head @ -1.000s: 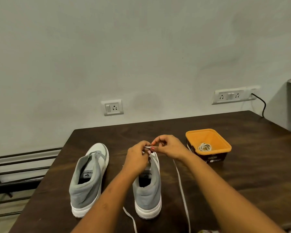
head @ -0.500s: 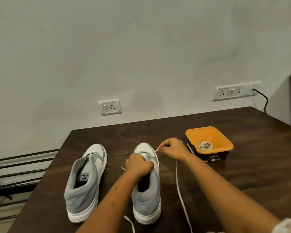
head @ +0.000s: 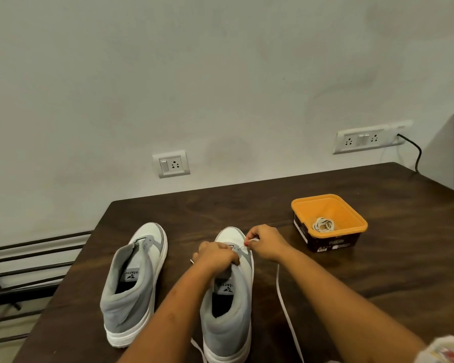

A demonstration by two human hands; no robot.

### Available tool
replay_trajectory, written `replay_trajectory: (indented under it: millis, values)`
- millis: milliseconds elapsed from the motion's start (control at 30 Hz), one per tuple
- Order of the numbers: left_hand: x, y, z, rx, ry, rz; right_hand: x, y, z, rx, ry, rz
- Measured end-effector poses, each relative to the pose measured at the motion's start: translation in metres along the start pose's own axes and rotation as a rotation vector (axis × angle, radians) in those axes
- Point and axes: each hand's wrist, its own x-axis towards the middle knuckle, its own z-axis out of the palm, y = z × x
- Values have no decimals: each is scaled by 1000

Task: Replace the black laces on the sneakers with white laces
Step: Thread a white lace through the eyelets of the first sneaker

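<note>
Two grey and white sneakers stand on the dark table, toes pointing away from me. The left sneaker (head: 135, 281) has no lace. My left hand (head: 215, 256) grips the tongue area of the right sneaker (head: 231, 310). My right hand (head: 264, 243) pinches the tip of a white lace (head: 286, 313) at the shoe's front right eyelets. The lace trails down the table on the shoe's right side. A second stretch of white lace (head: 198, 349) shows at the heel's left.
An orange tub (head: 351, 218) with a coiled white lace (head: 323, 224) inside sits to the right of the shoes. The table (head: 378, 271) meets the wall at the back. A metal rack (head: 24, 271) stands off the table's left edge.
My hands came apart from over the shoe. The left one dropped onto the tongue, and the right one moved to the right eyelets with the lace tip.
</note>
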Motion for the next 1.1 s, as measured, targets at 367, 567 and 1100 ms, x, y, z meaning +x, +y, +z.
replay_trajectory:
  millis: [367, 567, 1100]
  values:
    - [54, -27, 16, -212, -95, -17, 2, -2, 10, -132, -94, -10]
    - [24, -14, 9, -191, -32, 68, 2, -4, 8, -190, -189, -47]
    - [3, -2, 1, 369, 155, 219, -9, -14, 15, -581, -54, -209]
